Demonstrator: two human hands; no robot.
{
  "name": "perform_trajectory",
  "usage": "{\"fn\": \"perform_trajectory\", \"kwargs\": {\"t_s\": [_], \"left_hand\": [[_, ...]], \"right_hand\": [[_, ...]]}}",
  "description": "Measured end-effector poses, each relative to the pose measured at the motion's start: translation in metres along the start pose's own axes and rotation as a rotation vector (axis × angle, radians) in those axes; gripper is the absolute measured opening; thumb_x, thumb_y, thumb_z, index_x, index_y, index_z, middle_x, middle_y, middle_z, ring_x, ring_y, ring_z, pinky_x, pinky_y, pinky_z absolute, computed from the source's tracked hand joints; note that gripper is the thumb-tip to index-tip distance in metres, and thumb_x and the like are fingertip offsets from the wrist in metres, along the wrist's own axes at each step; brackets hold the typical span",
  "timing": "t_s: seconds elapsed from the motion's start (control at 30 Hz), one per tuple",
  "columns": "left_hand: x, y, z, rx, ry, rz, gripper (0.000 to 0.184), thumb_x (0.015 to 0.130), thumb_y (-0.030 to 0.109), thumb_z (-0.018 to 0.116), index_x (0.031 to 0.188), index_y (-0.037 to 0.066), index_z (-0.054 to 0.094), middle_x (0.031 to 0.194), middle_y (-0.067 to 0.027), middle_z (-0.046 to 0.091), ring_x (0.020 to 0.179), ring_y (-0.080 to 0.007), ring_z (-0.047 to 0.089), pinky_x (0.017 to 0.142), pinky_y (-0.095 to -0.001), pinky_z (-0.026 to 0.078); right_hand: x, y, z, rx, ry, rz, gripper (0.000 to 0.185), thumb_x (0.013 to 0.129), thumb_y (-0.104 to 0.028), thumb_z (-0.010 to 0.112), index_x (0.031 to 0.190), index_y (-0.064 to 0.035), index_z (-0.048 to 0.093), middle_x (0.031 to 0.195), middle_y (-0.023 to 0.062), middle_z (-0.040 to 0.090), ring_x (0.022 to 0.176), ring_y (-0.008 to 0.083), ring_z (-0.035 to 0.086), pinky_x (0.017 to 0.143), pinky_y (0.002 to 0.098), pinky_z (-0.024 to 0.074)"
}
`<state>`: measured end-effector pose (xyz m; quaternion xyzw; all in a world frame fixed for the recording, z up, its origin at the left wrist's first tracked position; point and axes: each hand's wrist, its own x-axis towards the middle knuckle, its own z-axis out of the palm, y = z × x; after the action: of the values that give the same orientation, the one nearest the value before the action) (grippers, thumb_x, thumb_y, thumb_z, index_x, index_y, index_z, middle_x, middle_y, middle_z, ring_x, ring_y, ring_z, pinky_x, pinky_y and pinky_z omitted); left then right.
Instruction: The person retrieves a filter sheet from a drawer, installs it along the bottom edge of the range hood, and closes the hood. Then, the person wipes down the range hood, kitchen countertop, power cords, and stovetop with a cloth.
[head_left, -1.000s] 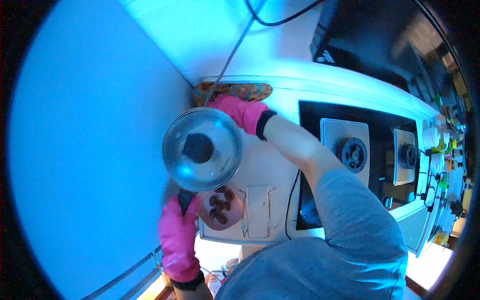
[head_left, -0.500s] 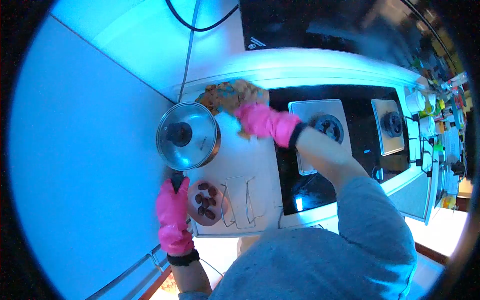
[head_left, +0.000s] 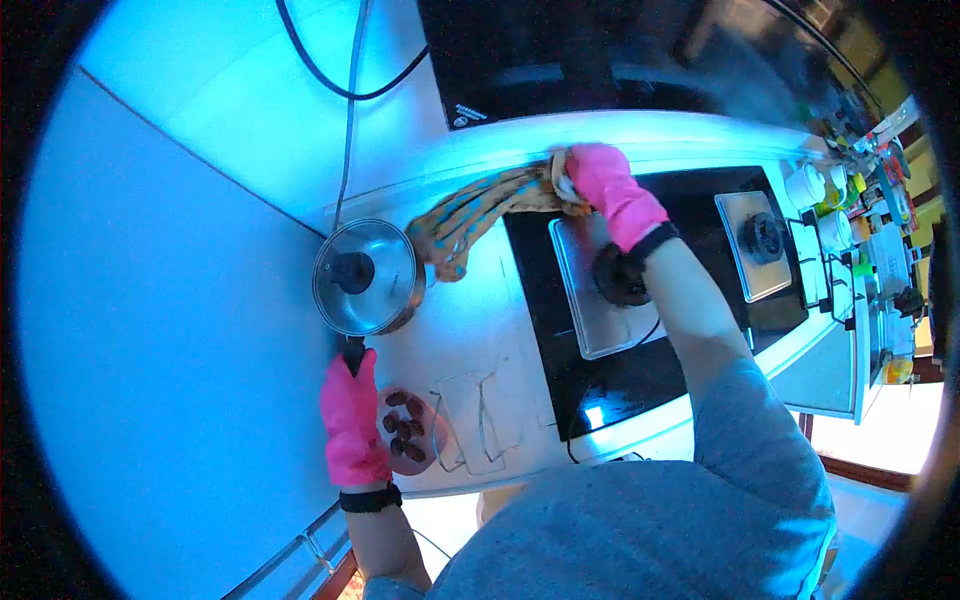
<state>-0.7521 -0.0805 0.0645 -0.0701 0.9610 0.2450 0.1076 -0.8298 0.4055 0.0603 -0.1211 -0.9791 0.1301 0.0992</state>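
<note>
My left hand (head_left: 352, 425), in a pink rubber glove, is closed around the black handle (head_left: 353, 356) of a saucepan (head_left: 402, 318). A glass lid (head_left: 377, 268) with a dark knob covers the pan. My right hand (head_left: 612, 190), gloved in the same pink, grips one end of a brown patterned cloth (head_left: 490, 208) above the back left of the black cooktop (head_left: 630, 392). The cloth stretches leftward, its far end lying on the counter beside the pan. The fingertips of both hands are partly hidden by the gloves.
Close to my left hand is a pink plate (head_left: 412, 462) of dark oval pieces, with a wire stand (head_left: 480, 425) beside it. Two burners sit on the cooktop, the nearer burner (head_left: 620, 275) under my right forearm. Jars (head_left: 805, 187) and a rack stand farther right.
My right hand has moved right and toward the back, pulling the cloth from a bunched heap into a long stretch. My left hand still holds the pan handle.
</note>
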Motion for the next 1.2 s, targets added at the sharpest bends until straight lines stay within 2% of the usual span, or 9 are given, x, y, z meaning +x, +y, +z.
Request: {"fn": "perform_trajectory", "kwargs": {"t_s": [0.07, 0.23, 0.47, 0.63, 0.7, 0.77, 0.83, 1.0, 1.2], "left_hand": [[0.009, -0.017, 0.010, 0.000, 0.087, 0.091, 0.041, 0.090, 0.046, 0.064, 0.099, 0.006, 0.061, 0.073, -0.0090, 0.059, 0.063, -0.0235, 0.059, 0.057, -0.0392, 0.045], [0.016, -0.011, 0.011, 0.014, 0.057, 0.086, 0.040, 0.091, 0.043, 0.063, 0.104, 0.005, 0.062, 0.078, -0.0106, 0.062, 0.067, -0.0247, 0.060, 0.059, -0.0395, 0.046], [0.006, 0.017, -0.002, -0.174, -0.036, 0.167, 0.046, 0.095, 0.039, 0.058, 0.123, 0.002, 0.057, 0.112, -0.0252, 0.063, 0.103, -0.0369, 0.062, 0.085, -0.0442, 0.048], [-0.081, 0.061, -0.030, -0.360, 0.175, 0.372, 0.050, 0.089, 0.034, 0.068, 0.127, 0.004, 0.055, 0.121, -0.0191, 0.061, 0.105, -0.0347, 0.062, 0.086, -0.0405, 0.050], [-0.130, 0.058, -0.017, -0.353, 0.129, 0.576, 0.058, 0.082, 0.033, 0.075, 0.129, 0.007, 0.056, 0.129, -0.0200, 0.056, 0.115, -0.0355, 0.056, 0.095, -0.0446, 0.046], [-0.155, 0.058, 0.009, -0.237, 0.147, 0.706, 0.060, 0.079, 0.033, 0.079, 0.128, 0.008, 0.057, 0.132, -0.0214, 0.054, 0.120, -0.0371, 0.053, 0.099, -0.0474, 0.043], [-0.171, 0.063, 0.027, -0.023, 0.190, 0.692, 0.059, 0.074, 0.024, 0.082, 0.123, 0.002, 0.059, 0.134, -0.0232, 0.050, 0.122, -0.0417, 0.050, 0.101, -0.0479, 0.043], [-0.153, 0.064, 0.043, -0.275, 0.331, 0.597, 0.015, 0.080, 0.006, 0.073, 0.094, 0.004, 0.066, 0.099, -0.0112, 0.067, 0.104, -0.0277, 0.063, 0.079, -0.0342, 0.054], [-0.200, 0.125, -0.080, -0.803, 0.555, 0.459, 0.038, 0.089, 0.005, 0.068, 0.125, -0.002, 0.059, 0.102, -0.0099, 0.069, 0.089, -0.0128, 0.064, 0.082, -0.0273, 0.053]], "right_hand": [[-0.005, -0.005, 0.045, -0.088, -0.123, 0.096, 0.057, 0.084, -0.055, 0.056, 0.107, -0.0049, 0.068, 0.106, 0.0193, 0.068, 0.100, 0.0385, 0.065, 0.088, 0.0475, 0.0487], [-0.021, -0.112, 0.053, -0.162, -0.304, -0.213, 0.069, 0.074, -0.069, 0.059, 0.101, -0.0074, 0.072, 0.110, 0.0150, 0.065, 0.110, 0.0386, 0.056, 0.101, 0.0506, 0.0357], [-0.158, -0.149, 0.046, -0.224, -0.380, -0.424, 0.058, 0.075, -0.051, 0.069, 0.115, -0.0093, 0.065, 0.128, 0.0118, 0.055, 0.124, 0.0331, 0.047, 0.109, 0.0512, 0.0275], [-0.190, -0.150, 0.021, -0.142, -0.661, -0.402, 0.038, 0.074, -0.032, 0.076, 0.101, -0.0069, 0.069, 0.106, 0.0131, 0.067, 0.106, 0.0331, 0.061, 0.094, 0.0438, 0.0460], [-0.175, -0.163, 0.012, 0.018, -0.635, -0.097, 0.036, 0.071, -0.027, 0.076, 0.101, -0.0087, 0.068, 0.107, 0.0133, 0.067, 0.102, 0.0355, 0.063, 0.087, 0.0453, 0.0496], [-0.172, -0.159, 0.032, 0.127, -0.127, -0.347, 0.044, 0.070, -0.024, 0.076, 0.110, -0.0101, 0.066, 0.125, 0.0146, 0.060, 0.107, 0.0354, 0.061, 0.088, 0.0453, 0.0497], [-0.181, -0.159, 0.053, 0.044, -0.096, -0.453, 0.047, 0.070, -0.022, 0.076, 0.114, -0.0107, 0.064, 0.129, 0.0140, 0.057, 0.109, 0.0348, 0.060, 0.089, 0.0456, 0.0495], [-0.173, -0.144, 0.064, 0.071, -0.284, -0.467, 0.048, 0.069, -0.025, 0.077, 0.114, -0.0135, 0.066, 0.131, 0.0100, 0.056, 0.112, 0.0325, 0.058, 0.091, 0.0465, 0.0487], [-0.231, -0.160, 0.074, 0.155, -0.183, -0.559, 0.037, 0.069, -0.024, 0.076, 0.103, -0.0147, 0.068, 0.117, 0.0070, 0.060, 0.100, 0.0333, 0.060, 0.080, 0.0477, 0.0511]]}}
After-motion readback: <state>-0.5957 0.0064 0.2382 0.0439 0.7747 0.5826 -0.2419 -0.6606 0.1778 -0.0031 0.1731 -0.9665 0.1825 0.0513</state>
